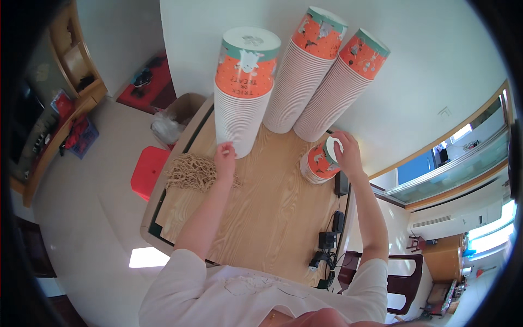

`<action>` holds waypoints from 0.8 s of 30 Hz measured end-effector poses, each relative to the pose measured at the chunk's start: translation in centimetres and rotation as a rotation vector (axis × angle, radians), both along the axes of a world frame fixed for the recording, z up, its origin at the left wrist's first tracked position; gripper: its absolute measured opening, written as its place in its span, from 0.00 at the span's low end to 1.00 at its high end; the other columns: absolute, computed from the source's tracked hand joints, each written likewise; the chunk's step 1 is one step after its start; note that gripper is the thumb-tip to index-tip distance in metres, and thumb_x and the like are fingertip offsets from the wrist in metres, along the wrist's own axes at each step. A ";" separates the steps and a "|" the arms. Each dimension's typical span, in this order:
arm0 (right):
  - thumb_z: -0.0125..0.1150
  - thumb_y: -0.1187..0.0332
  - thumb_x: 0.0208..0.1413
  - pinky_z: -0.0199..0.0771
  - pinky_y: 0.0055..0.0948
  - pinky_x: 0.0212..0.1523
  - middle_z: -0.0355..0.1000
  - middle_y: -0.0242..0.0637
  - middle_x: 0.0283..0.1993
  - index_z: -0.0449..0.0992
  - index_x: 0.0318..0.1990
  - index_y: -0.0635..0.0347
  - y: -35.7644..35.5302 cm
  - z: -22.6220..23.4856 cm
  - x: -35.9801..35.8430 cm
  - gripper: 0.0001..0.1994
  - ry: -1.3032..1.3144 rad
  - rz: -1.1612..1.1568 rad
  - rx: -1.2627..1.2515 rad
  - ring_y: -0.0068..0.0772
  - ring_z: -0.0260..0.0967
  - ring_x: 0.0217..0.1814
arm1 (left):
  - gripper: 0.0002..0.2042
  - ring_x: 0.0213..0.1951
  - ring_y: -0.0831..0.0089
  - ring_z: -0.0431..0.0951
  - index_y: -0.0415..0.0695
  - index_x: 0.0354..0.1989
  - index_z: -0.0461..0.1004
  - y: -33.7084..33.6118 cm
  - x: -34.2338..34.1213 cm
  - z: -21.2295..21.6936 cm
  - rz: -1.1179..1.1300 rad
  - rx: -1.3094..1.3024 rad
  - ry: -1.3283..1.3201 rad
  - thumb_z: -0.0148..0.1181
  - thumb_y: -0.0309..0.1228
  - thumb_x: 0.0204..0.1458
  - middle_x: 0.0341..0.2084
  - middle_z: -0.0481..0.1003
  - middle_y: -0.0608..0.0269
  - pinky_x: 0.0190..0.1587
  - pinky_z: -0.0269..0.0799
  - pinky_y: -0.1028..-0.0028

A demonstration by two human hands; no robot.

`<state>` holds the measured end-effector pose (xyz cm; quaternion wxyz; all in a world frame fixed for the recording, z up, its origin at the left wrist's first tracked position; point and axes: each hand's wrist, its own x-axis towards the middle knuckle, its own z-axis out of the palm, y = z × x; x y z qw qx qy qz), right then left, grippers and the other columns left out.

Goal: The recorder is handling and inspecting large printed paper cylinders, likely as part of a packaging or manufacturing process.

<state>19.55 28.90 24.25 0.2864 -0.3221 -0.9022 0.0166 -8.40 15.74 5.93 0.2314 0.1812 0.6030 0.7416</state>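
My right hand [348, 152] is on the right side of the table, with fingers and thumb closed on the top rim of an orange and green paper bucket [321, 162]. That bucket is upside down, on top of a short stack. My left hand [225, 159] is at the foot of a tall stack of nested white paper buckets [239, 122], its fingers curled together. Whatever they pinch is too small to make out. Beside and under that hand lies a loose pile of brown twine cords [192, 173].
Two more tall bucket stacks, a middle one [297, 82] and a right one [340, 87], lean near the wall. Black adapters and cables [327, 241] lie along the table's right edge. A red stool [148, 172] and a cardboard box [185, 107] stand to the left.
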 end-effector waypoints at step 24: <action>0.54 0.67 0.48 0.64 0.18 0.29 0.63 0.26 0.23 0.70 0.29 0.61 1.7 0.7 -20.9 0.06 0.810 -0.069 -1.208 0.18 0.60 0.25 | 0.05 0.16 0.82 0.64 0.39 0.27 0.71 4.8 -14.2 17.5 -0.274 0.011 -0.244 0.56 0.26 0.42 0.17 0.68 0.69 0.16 0.58 0.82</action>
